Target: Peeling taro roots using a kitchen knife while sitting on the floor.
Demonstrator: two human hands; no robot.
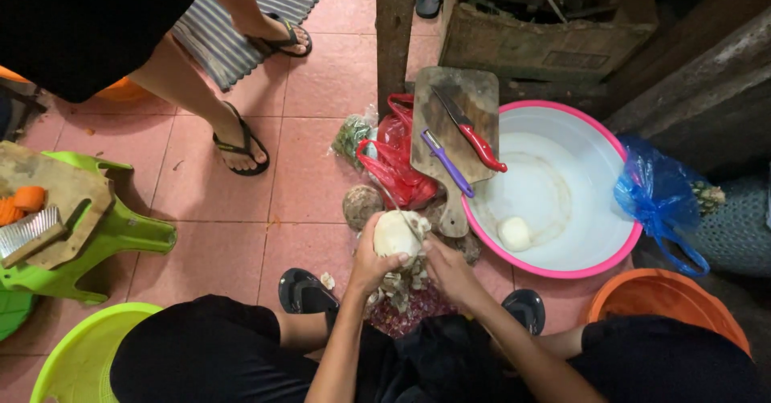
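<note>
head cam view, looking straight down at the pink tiled floor (321,81) from where i'm squatting. my left hand (371,262) is wrapped around a pale, peeled round root (399,233), fingers curled over its near side, so that hand is full. my right hand (450,270) is closed narrow on a thin blade (407,220) that lies across the top of the root. can't see the handle, it's buried in the fist. so the root sits right between both hands, just above them in the picture, over a heap of peelings (405,286) on the floor between my black sandals (303,290).

just past the root is a brownish unpeeled one (362,205), touching a red plastic bag (397,166). a wooden cutting board (451,122) leans over the left rim of a white basin with a pink rim (562,268), and on the board lie a red-handled knife (474,134) and a purple peeler (446,163). one peeled white piece (514,233) sits in the basin near its front edge. a blue bag (654,198) sits at the basin's right rim, an orange bucket (666,310) near the lower right.

another person's feet in flip-flops (241,146) stand at the upper left, well apart from my hands. green plastic stool (120,238) at the left edge.
</note>
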